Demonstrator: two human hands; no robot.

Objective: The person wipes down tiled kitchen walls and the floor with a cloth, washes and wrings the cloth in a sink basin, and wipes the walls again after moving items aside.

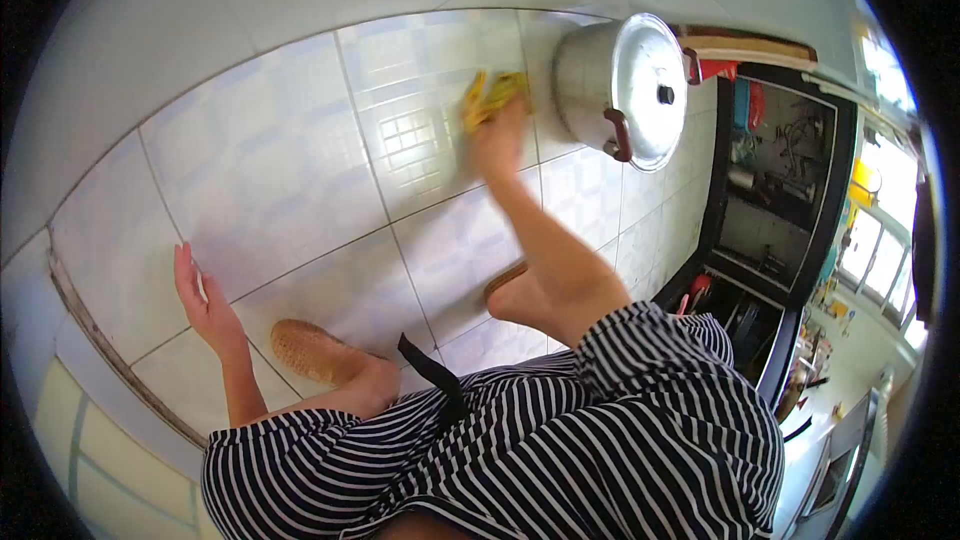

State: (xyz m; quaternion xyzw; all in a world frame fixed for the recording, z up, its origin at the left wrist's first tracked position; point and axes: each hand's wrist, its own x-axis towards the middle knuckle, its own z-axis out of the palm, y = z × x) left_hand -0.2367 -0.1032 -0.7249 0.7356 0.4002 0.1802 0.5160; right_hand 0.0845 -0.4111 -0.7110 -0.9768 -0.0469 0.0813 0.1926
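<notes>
A crumpled yellow cloth [490, 100] lies under my right hand [503, 135], pressed on the pale tiled floor [290, 140] to the left of a large metal pot. My right fingers are closed on the cloth and slightly blurred. At the far left, my left hand [207, 305] is held over the tiles with its fingers stretched out and nothing in it. The lidded pot [590, 80] has brown handles and stands on the tiles near the wall.
Black-framed open cabinets [765, 180] with utensils stand at the right, beyond the pot. Wooden boards [750, 48] lean by the wall. My sandalled feet [318, 350] are on the tiles, and a door-side edge [110, 355] runs at lower left.
</notes>
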